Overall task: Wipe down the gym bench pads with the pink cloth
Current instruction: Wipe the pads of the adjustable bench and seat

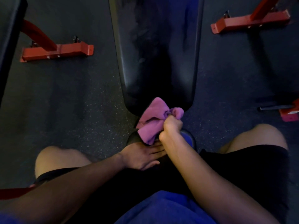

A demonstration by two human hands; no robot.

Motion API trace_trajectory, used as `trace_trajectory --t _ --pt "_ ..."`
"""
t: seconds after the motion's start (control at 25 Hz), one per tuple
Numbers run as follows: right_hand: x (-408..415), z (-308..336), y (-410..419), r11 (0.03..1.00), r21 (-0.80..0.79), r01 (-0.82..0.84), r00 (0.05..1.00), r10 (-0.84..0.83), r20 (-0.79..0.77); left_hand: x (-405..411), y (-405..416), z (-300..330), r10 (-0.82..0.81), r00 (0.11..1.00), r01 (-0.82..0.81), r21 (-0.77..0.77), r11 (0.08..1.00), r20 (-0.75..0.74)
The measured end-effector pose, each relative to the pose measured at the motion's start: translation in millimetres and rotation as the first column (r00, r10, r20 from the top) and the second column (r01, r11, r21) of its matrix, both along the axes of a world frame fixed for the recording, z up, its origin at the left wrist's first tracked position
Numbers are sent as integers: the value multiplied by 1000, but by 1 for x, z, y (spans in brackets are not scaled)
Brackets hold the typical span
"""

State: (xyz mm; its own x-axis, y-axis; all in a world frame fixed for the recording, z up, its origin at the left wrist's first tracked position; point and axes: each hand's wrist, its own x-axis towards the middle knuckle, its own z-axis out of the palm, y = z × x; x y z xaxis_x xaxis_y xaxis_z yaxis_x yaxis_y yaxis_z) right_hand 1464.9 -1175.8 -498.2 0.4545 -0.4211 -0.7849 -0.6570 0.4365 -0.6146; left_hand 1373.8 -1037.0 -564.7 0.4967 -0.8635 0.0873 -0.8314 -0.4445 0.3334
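Right hand [172, 126] grips pink cloth [155, 120] at bench pad's [158, 62] near end

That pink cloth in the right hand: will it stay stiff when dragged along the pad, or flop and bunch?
Likely floppy: the pink cloth is crumpled in folds where the right hand grips it. Probably light, since a loose corner lies draped on the back pad. It may bunch rather than slide flat unless spread out first.

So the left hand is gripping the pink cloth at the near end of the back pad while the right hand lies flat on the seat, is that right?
Not quite. In the head view the right hand grips the pink cloth at the near end of the back pad, and the left hand lies flat on the seat.
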Motion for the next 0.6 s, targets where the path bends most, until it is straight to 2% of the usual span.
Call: trace_trajectory --t 0.08,0.12,0.2,0.24,0.32,0.4,0.44,0.52,0.56,0.6 --pt "7 -10 -35 992 -99 83 990 -71 121 -1 1 -4 -1 999 5 83 997 -54" --pt "8 -14 -51 986 -151 76 982 -48 184 -1 -1 -4 -19 997 26 104 994 -68" --pt "8 -19 -78 954 -289 -76 955 153 253 12 -1 3 -50 998 52 60 997 -30" --pt "8 -21 -90 916 -363 -169 918 281 281 30 0 12 -17 999 16 27 1000 51" --pt "13 -28 -108 857 -441 -268 849 426 311 91 -1 42 228 932 -224 -48 973 281" --pt "25 -39 -122 912 -296 -284 866 377 329 158 -8 77 509 759 -509 -116 853 406" --pt "31 -44 -125 943 -185 -277 887 325 327 182 -14 88 556 709 -576 -100 812 433" --pt "40 -51 -123 974 10 -226 942 216 257 207 -26 90 555 689 -612 -37 790 467" --pt "46 -53 -116 980 72 -188 955 165 246 210 -28 84 546 680 -619 -16 786 489" --pt "53 -50 -108 989 68 -134 961 112 254 211 -27 77 537 668 -623 -7 782 515"
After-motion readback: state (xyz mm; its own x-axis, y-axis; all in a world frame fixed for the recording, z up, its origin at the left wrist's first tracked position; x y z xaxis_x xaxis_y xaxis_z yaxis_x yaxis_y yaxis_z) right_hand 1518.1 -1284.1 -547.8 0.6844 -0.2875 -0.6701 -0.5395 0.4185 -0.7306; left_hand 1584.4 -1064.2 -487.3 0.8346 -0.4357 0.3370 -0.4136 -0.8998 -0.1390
